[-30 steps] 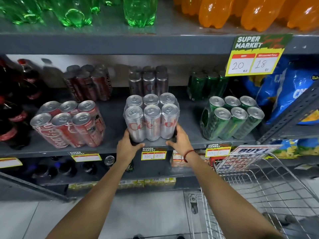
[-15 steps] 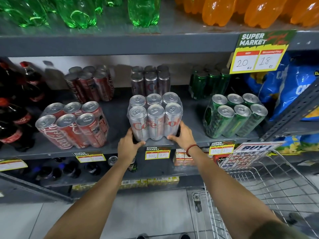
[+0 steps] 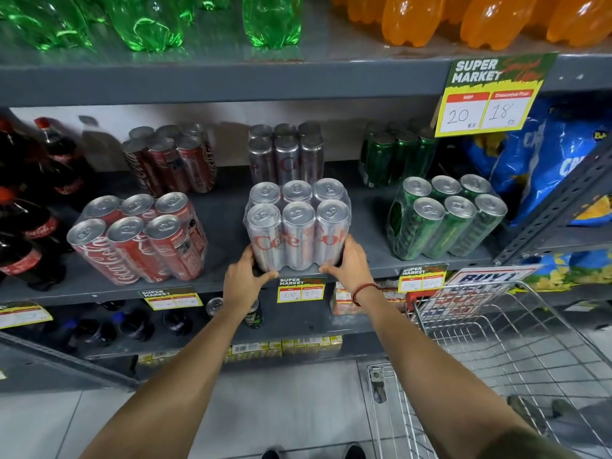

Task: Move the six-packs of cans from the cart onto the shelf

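Silver six-pack of Coke cans (image 3: 298,226) standing upright at the front edge of the grey middle shelf (image 3: 225,226), between a red Coca-Cola six-pack (image 3: 139,240) on the left and a green six-pack (image 3: 447,217) on the right, with more silver cans (image 3: 286,154) just behind it. Left hand (image 3: 243,283) pressed around the pack's bottom left corner and right hand (image 3: 347,270) around its bottom right corner, both gripping the wrap, a red string (image 3: 362,291) on the right wrist. Wire cart (image 3: 496,342) low on the right, near the shelf, with a yellow price tag (image 3: 300,289) right under the pack.
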Demonstrator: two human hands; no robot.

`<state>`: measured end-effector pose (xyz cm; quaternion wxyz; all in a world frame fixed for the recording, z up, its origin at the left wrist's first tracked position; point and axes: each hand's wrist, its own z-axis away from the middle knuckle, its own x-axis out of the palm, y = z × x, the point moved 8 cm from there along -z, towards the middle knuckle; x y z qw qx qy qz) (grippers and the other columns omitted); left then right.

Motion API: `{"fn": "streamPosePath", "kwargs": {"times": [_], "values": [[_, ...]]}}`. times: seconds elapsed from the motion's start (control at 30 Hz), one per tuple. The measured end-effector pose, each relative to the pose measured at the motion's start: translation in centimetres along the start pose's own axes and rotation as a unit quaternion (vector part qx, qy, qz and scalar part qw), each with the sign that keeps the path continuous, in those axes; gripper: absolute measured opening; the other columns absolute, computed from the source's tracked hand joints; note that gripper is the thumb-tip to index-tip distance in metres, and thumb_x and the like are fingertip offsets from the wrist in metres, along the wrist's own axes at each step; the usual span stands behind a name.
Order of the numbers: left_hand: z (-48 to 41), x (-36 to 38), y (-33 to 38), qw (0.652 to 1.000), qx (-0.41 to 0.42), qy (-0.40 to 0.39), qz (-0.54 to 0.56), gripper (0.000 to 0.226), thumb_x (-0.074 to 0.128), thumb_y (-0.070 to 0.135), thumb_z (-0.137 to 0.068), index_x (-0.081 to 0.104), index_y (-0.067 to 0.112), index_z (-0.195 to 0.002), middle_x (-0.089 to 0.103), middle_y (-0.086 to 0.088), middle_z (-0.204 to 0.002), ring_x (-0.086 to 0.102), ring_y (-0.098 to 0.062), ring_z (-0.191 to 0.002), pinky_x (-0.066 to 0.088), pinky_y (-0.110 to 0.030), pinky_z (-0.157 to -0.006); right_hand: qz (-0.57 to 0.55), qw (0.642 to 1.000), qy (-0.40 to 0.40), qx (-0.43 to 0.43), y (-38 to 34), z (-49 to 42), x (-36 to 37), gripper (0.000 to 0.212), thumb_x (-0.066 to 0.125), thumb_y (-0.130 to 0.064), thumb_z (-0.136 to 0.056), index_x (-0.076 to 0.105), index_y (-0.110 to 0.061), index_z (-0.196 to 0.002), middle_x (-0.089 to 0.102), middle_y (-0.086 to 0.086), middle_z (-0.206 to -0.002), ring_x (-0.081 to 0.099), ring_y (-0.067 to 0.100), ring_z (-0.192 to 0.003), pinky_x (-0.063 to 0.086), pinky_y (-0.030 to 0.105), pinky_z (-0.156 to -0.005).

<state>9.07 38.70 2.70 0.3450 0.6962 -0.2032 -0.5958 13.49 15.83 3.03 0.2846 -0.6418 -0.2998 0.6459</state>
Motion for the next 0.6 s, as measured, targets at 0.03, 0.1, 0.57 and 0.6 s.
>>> {"fn": "streamPosePath", "kwargs": {"times": [0.03,0.1,0.57,0.6], "values": [[0.1,-0.1,0.1,1.0,-0.001,0.0,-0.001,0.078,0.082,0.032,-0.064,0.049,0.009,-0.131,0.072,-0.011,-0.113,0.066,-0.03,-0.103,0.054,-0.042,-0.085,0.003,1.0,0.001,0.006,-0.1,0.1,-0.1,0.068,0.084,-0.017,-0.06,0.048,-0.008,-0.117,0.059,0.013,-0.118,0.051,0.03,-0.114,0.043,0.047,-0.098],[0.0,-0.1,0.0,1.0,-0.001,-0.002,0.001,0.077,0.082,0.032,-0.064,0.049,0.01,-0.13,0.072,-0.011,-0.113,0.066,-0.029,-0.103,0.054,-0.041,-0.085,0.005,1.0,0.007,0.01,0.0,0.2,-0.1,0.068,0.084,-0.016,-0.06,0.048,-0.007,-0.116,0.06,0.013,-0.118,0.052,0.03,-0.113,0.043,0.047,-0.098],[1.2,0.1,1.5,0.992,-0.067,-0.09,-0.056,0.065,0.072,0.032,-0.075,0.045,0.005,-0.127,0.059,-0.017,-0.128,0.055,-0.034,-0.118,0.048,-0.042,-0.095,-0.003,0.998,0.054,0.015,-2.2,3.1,-2.9,0.058,0.072,-0.015,-0.074,0.047,0.0,-0.124,0.057,0.018,-0.122,0.051,0.032,-0.116,0.042,0.041,-0.1],[1.5,-0.2,1.9,0.991,-0.066,-0.087,-0.073,0.06,0.071,0.035,-0.076,0.049,0.007,-0.124,0.06,-0.016,-0.126,0.056,-0.034,-0.115,0.048,-0.043,-0.094,-0.005,0.997,0.072,0.005,-2.7,3.5,-3.9,0.051,0.071,-0.016,-0.075,0.052,0.0,-0.119,0.06,0.019,-0.118,0.055,0.031,-0.111,0.044,0.039,-0.097]]}}
